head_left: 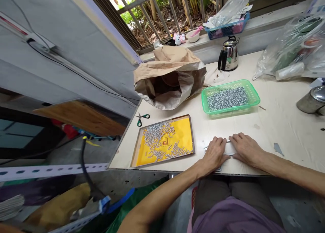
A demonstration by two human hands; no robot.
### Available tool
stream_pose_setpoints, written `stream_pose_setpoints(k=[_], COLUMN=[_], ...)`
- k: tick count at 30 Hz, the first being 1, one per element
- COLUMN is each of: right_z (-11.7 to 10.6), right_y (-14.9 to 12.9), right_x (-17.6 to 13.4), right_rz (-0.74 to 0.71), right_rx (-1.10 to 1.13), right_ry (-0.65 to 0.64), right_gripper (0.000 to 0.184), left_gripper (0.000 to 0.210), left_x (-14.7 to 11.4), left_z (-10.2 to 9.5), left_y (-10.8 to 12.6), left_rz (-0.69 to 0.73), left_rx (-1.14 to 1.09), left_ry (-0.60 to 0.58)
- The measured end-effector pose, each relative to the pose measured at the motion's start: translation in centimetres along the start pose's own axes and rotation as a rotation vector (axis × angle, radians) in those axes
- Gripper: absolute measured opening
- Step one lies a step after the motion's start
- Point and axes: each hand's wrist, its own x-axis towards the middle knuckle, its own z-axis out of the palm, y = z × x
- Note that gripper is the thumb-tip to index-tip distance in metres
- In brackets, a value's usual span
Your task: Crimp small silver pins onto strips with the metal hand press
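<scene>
At the table's front edge, my left hand (215, 152) and my right hand (242, 147) face each other, fingers curled down. Between them is a small flat whitish piece (230, 149) with a thin metallic strip along its far edge; its exact kind is unclear. Both hands grip its ends. Left of my left hand lies a shallow tray (192, 134) with a yellow bottom, holding many small silvery metal pins (154, 133), heaped at the far left and scattered nearer. Beyond my hands, a green plastic basket (256, 99) holds more small metal pieces (228, 98).
An open brown paper bag (170, 75) stands behind the tray. Scissors (142, 118) with green-black handles lie at the left edge. A steel kettle (230, 55), plastic bags (291, 46) and a metal container (311, 101) stand farther back and right. A grey scrap (278, 149) lies near my right wrist.
</scene>
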Motion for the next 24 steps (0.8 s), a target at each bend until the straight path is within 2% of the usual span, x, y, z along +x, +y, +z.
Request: stream_pose_setpoints(k=[2,3,6,9,12,14,16,20,24], right_z=[0.2,0.4,0.8,0.7,0.1,-0.2,-0.4,-0.6,-1.3], right_y=[-0.2,-0.2,-0.1,0.3,1.4,2.4,3.5,4.4,2.8], right_x=[0.0,0.0,0.0,-0.2,-0.2,0.0,0.5,2.2,4.2], right_rz=[-0.026,-0.059,-0.139,-0.148,-0.118,-0.118,-0.128,-0.06,0.045], right_rx=[-0.031,-0.036,-0.018,0.021,0.054,0.087,0.122,0.117,-0.012], right_ry=[-0.002,-0.001,0.008,0.022,0.04,0.02,-0.028,-0.036,0.017], right_gripper=[0.015,0.009,0.023,0.021,0.004,0.029,0.04,0.015,0.016], left_gripper=[0.035,0.025,0.008,0.009,0.015,0.022,0.027,0.03,0.03], left_x=[-0.1,-0.1,0.2,0.4,-0.1,-0.9,-1.9,-3.2,-3.1], left_z=[-0.2,-0.2,0.0,0.7,2.0,3.2,4.5,6.4,6.6], left_y=[0.3,0.4,0.3,-0.2,-0.3,0.0,0.7,2.2,2.8], left_rz=[-0.022,-0.029,-0.02,0.004,0.014,0.029,0.051,0.064,0.033], left_rx=[0.031,0.045,0.061,0.048,0.03,0.022,0.012,-0.055,-0.122], left_ry=[-0.034,-0.049,-0.062,-0.018,0.11,0.223,0.314,0.378,0.385])
